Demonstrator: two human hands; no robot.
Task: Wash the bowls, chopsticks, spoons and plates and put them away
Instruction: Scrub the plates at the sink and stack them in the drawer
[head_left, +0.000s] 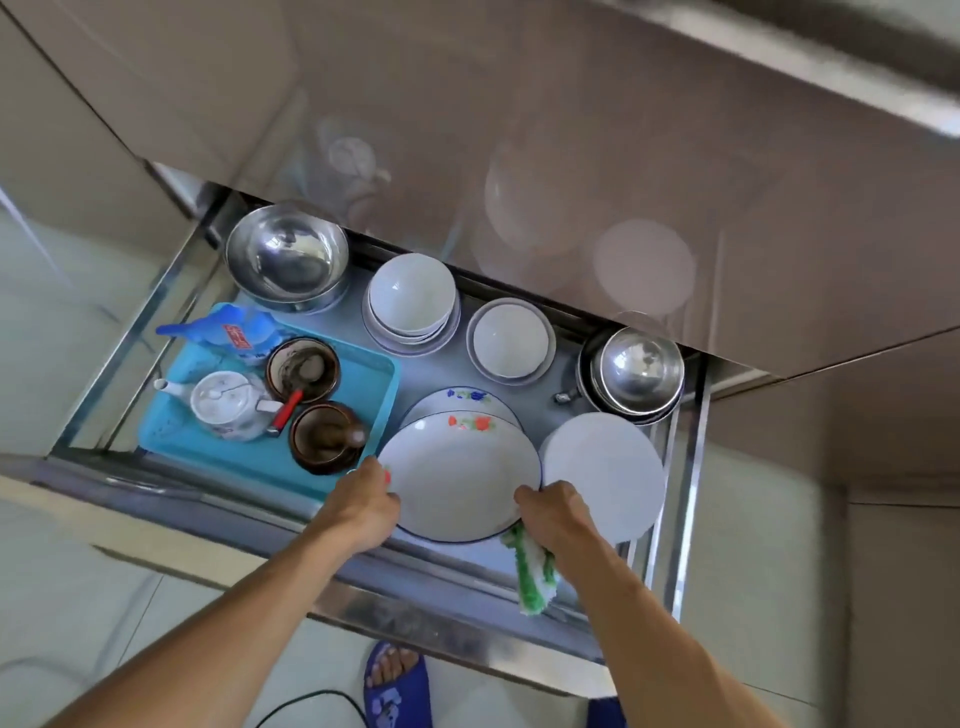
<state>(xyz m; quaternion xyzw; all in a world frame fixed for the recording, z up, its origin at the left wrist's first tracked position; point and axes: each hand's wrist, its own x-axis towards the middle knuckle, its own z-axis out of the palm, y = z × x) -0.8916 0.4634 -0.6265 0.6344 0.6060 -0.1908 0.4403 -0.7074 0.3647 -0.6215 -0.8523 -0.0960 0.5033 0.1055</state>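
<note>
1. Pulled-out drawer (688, 467) sat open under a glossy cabinet front (571, 156); the front hid the drawer's back edge and only showed blurry reflections of the dishes.
2. You held the flowered plate (460, 483) low over the drawer's front, above another flowered plate (467, 397), with a plain white plate (608, 473) just beside it on the right.
3. Blue tray (208, 452) at left held a teapot (223, 405) and two brown pots (304, 369); contents hard to make out.
4. Behind: steel bowl (285, 257), stacked white bowls (410, 301), another white bowl (511, 340), steel bowls (639, 371) at right.
5. Your left hand (363, 504) gripped the flowered plate's left rim.
6. Your right hand (558, 512) pinched its right rim and clutched a green-white cloth (532, 571) underneath.
7. A blue slipper (397, 686) was cut off at the bottom.
</note>
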